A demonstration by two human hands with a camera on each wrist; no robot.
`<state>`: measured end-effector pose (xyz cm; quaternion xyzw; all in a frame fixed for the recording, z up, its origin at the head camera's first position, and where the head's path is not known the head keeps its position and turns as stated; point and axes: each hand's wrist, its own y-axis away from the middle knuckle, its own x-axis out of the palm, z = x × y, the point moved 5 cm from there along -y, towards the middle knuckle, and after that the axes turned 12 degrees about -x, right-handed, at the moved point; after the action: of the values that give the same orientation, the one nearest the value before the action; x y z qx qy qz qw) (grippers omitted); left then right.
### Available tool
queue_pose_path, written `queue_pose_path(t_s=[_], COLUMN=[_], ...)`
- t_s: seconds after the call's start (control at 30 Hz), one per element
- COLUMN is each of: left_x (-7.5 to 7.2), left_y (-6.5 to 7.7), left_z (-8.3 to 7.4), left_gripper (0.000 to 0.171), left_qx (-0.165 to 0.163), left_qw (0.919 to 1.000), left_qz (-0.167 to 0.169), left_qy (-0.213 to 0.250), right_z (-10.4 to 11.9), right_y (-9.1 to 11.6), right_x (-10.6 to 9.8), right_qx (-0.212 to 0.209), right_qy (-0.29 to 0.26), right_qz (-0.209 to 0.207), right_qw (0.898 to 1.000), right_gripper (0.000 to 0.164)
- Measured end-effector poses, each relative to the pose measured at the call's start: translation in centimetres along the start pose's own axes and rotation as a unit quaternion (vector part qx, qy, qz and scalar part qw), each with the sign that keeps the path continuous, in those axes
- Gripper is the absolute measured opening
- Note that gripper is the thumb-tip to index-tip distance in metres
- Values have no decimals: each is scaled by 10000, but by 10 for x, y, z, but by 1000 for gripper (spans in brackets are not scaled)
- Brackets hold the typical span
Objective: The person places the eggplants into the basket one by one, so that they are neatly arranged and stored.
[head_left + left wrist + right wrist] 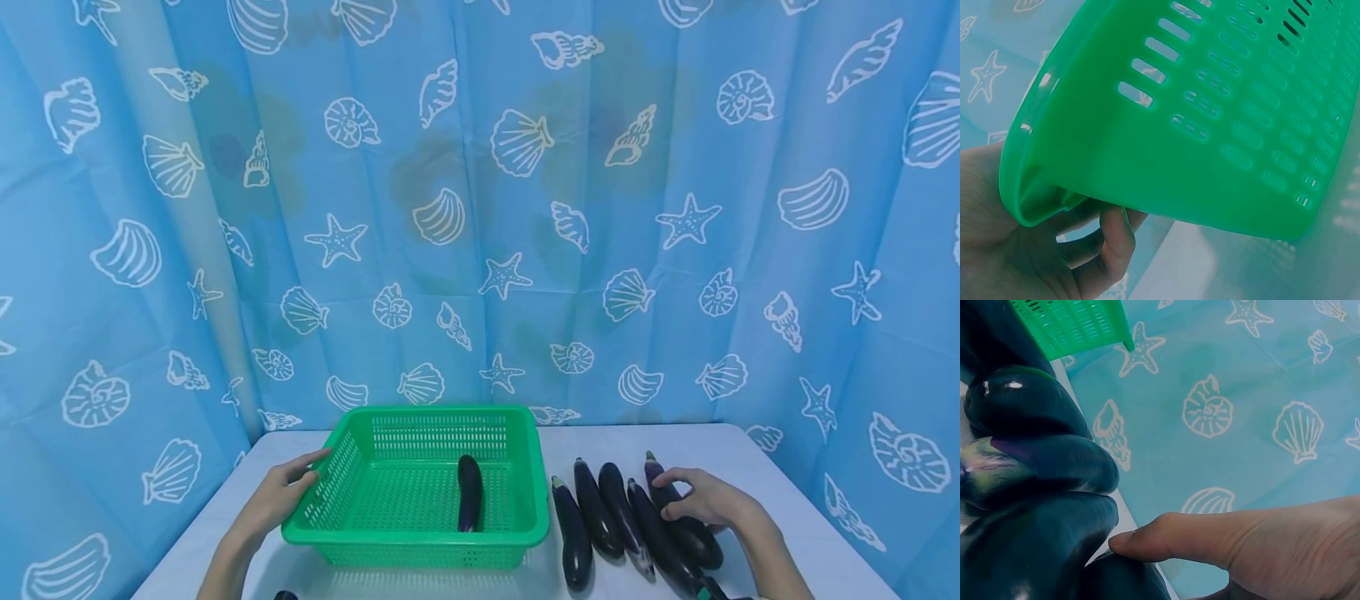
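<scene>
A green plastic basket (412, 538) with slotted walls stands left of centre, one dark eggplant (470, 492) lying inside near its right side. At the basket's left side, my left hand (273, 498) holds the rim; in the left wrist view its fingers (1116, 244) curl beneath the rim. My right hand (708, 502) grips the rightmost eggplant (699, 543), thumb on one side. The right wrist view shows the thumb (1160, 539) against this eggplant (1125, 578), the other fingers mostly hidden. Several more eggplants (597, 508) lie side by side between that hand and the basket.
A white-covered table (637, 442) bears everything. Behind it and along both sides hangs a blue curtain (480, 333) with white shell and starfish prints. A small dark object (285, 595) shows at the bottom edge, left of centre, mostly cut off.
</scene>
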<state>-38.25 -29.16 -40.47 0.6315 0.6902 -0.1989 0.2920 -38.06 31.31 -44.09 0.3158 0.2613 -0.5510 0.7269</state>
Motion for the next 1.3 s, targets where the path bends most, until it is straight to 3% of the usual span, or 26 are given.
queue_pose_path(t_s=[0.3, 0.77, 1.3], left_x=[0, -1, 0], left_y=[0, 0, -4], left_z=[0, 0, 3], left_gripper=[45, 46, 46], left_qx=[-11, 9, -92], left_qw=[10000, 9999, 9999], left_qz=[29, 75, 55], left_qy=[25, 152, 90], right_z=[1, -1, 12], right_y=[4, -1, 1], right_x=[1, -2, -5], right_qx=[-146, -24, -102], right_qy=[21, 70, 388], right_qz=[-10, -34, -249], right_qw=[9999, 10000, 9989], right_gripper=[52, 55, 54])
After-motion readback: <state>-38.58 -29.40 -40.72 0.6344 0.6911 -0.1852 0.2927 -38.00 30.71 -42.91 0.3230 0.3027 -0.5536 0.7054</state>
